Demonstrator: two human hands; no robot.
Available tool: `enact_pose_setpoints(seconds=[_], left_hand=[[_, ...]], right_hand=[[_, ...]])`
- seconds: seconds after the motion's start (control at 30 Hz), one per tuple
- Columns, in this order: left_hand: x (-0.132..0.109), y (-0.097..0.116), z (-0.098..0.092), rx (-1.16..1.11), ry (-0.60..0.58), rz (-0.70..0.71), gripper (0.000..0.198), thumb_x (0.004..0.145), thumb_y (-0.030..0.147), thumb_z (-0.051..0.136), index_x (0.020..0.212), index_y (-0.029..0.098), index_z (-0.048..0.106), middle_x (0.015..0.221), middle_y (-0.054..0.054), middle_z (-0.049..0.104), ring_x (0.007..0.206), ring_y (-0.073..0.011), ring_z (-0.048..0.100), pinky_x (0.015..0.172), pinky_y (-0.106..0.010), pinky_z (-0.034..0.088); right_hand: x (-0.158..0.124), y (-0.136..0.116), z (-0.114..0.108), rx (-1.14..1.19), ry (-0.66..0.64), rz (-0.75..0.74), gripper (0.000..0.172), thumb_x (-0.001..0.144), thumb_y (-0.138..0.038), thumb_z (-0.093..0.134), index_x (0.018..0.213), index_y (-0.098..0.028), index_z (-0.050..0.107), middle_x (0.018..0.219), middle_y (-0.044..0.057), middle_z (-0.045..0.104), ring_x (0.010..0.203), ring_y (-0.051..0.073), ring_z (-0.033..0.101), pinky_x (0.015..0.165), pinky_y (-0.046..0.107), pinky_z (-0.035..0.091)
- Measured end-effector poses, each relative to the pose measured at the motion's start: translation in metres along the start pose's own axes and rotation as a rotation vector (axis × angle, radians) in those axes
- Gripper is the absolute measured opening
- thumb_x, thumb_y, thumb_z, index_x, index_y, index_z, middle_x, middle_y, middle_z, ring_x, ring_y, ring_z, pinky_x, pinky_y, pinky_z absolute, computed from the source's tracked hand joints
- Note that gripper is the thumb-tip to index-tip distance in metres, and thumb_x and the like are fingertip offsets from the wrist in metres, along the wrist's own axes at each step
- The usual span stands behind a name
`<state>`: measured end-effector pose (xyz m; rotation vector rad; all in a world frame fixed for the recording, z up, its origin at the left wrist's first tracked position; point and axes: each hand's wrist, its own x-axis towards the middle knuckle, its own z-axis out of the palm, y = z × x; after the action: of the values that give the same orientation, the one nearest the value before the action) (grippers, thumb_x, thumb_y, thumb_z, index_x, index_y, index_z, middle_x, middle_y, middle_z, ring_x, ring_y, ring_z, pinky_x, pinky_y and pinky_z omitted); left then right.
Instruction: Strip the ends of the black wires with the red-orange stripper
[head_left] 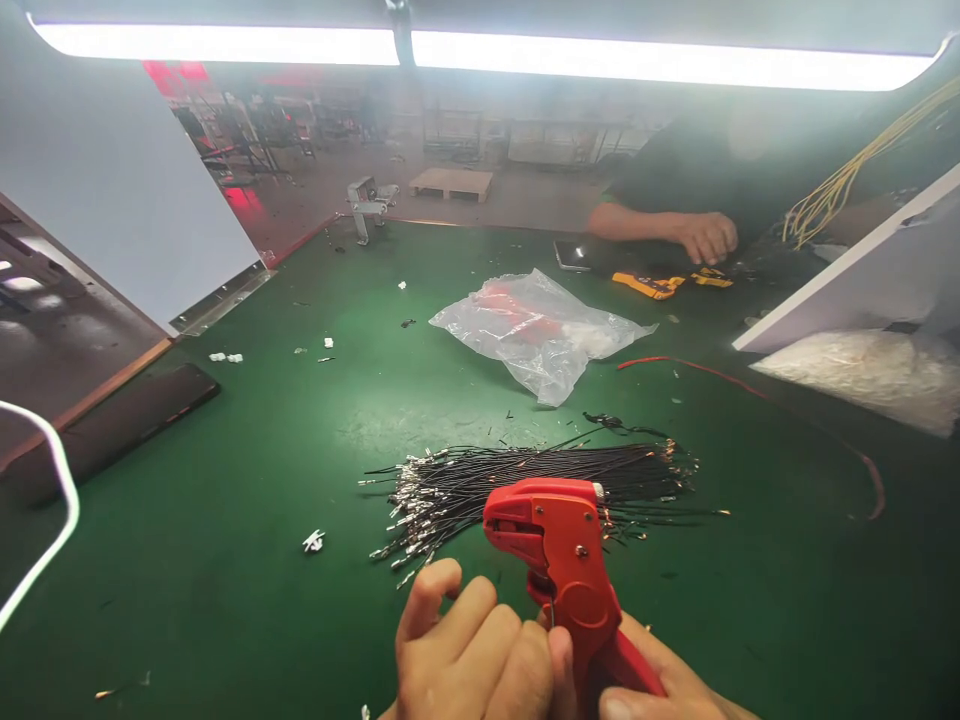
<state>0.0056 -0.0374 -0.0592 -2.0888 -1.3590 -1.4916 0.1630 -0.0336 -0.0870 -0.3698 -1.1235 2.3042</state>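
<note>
My right hand (652, 680) is wrapped round the handles of a red wire stripper (574, 540), whose head points up and to the left. Close against the tool's left side, my left hand (480, 650) is closed, with thumb and fingers pinched on a thin dark wire (553, 612) near the tool's inner cutter. Most of that wire is hidden by the fingers. Just beyond the tool lies a bundle of black wires (517, 470), with metal terminals at its left end and bare copper tips at its right.
Behind the bundle rests a clear plastic bag (540, 330). A red wire (697, 368) curves at right. Across the green table (262, 460), a person's hand (709, 238) is near a yellow tool (649, 285). A dark case (120, 430) and white cable (64, 480) are at left.
</note>
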Motion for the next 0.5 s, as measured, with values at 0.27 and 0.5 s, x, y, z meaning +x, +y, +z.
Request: enact_pose_setpoints(seconds=[0.27, 0.5], left_hand=[[0.001, -0.008, -0.013, 0.027, -0.213, 0.168, 0.034, 0.094, 0.006, 0.048, 0.064, 0.022, 0.044, 0.045, 0.010, 0.041, 0.044, -0.0111, 0.037, 0.068, -0.033, 0.031], [0.004, -0.009, -0.014, -0.001, -0.139, 0.091, 0.031, 0.086, 0.003, 0.052, 0.064, 0.022, 0.045, 0.046, 0.010, 0.039, 0.045, -0.0112, 0.031, 0.068, -0.033, 0.030]], right_hand=[[0.004, -0.003, 0.006, 0.048, 0.021, 0.048, 0.043, 0.076, -0.052, 0.071, 0.090, -0.015, 0.054, 0.077, 0.000, 0.040, 0.066, 0.012, 0.031, 0.061, 0.027, 0.028], [0.005, -0.006, 0.007, 0.121, 0.052, 0.111, 0.044, 0.066, -0.050, 0.074, 0.091, -0.018, 0.055, 0.082, 0.002, 0.047, 0.069, 0.015, 0.040, 0.065, 0.028, 0.037]])
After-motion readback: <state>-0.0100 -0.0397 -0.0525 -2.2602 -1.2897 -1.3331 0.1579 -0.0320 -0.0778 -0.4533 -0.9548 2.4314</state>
